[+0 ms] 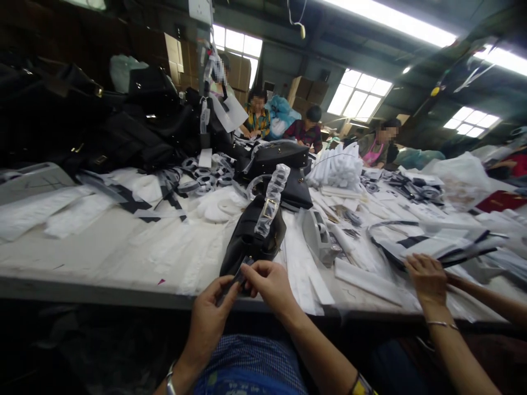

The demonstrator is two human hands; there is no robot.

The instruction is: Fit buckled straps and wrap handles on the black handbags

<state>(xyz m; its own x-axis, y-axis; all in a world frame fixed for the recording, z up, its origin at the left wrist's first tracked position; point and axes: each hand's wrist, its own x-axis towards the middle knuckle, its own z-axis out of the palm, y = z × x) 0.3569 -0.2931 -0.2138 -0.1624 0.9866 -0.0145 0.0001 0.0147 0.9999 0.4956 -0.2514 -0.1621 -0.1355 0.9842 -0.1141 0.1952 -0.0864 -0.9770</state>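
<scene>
A black handbag [247, 236] lies on the table in front of me, its near end close to the table's front edge. Across its top runs a strap with a gold buckle [269, 208], wrapped in clear plastic. My left hand [209, 315] pinches a dark strap [236, 278] at the bag's near end between thumb and fingers. Right beside it, my right hand [272, 285] is closed on the same strap, thumb and forefinger together. The fingers partly hide the strap's end, and its fastening cannot be made out.
Black bags [135, 120] are heaped at the left and another black bag [280, 156] stands behind mine. White paper strips [300, 263] and a grey tape dispenser [317, 236] lie to the right. A co-worker's hand [428, 277] works at the right edge; several people sit across.
</scene>
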